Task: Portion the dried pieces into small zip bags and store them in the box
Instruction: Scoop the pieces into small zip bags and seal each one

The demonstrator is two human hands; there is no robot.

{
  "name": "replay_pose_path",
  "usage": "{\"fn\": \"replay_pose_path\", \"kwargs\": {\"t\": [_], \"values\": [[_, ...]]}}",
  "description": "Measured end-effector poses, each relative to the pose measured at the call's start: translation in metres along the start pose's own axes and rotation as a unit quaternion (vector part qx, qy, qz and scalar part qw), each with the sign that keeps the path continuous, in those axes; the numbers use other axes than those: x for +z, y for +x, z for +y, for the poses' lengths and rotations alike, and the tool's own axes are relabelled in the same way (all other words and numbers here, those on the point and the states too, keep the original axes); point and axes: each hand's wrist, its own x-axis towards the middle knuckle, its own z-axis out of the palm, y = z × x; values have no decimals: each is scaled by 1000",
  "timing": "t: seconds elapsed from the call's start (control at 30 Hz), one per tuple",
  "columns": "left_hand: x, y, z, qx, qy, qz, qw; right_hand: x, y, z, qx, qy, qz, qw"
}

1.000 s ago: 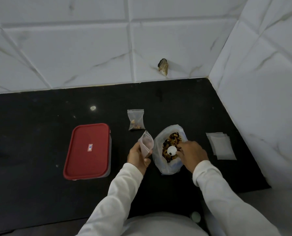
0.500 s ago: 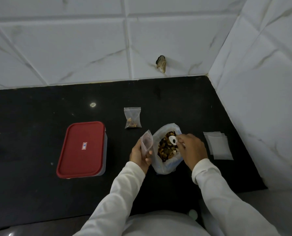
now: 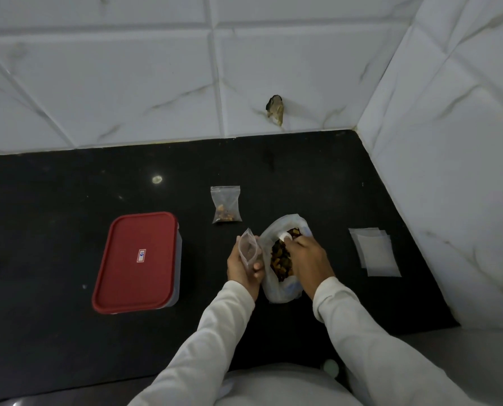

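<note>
An open white plastic bag of brown dried pieces stands on the black counter. My right hand reaches into it, gripping a small white scoop at the far side of the bag's mouth. Just left of the bag, my left hand holds a small clear zip bag upright with its mouth open. A filled zip bag lies flat beyond them. The box with a red lid sits closed at the left.
A stack of empty zip bags lies to the right of the big bag. White tiled walls close off the counter at the back and right, with a chipped hole in the back wall. The counter's front edge runs by my body.
My right hand has carried the scoop from the middle of the big bag to its far edge. My left hand brought the small zip bag closer to the big bag.
</note>
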Motion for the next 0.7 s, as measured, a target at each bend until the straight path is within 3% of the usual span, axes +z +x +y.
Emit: {"fn": "replay_pose_path", "kwargs": {"t": [0.13,0.37,0.7], "values": [[2,2,-2,7,-4,6,1000,-17,7,2,14,16,-17,1000],[-2,8,-7,-4,8,8,1000,-19,-14,-3,59,140,-25,988],[-5,3,0,-10,-9,-7,1000,-46,-17,14,195,340,-75,917]]}}
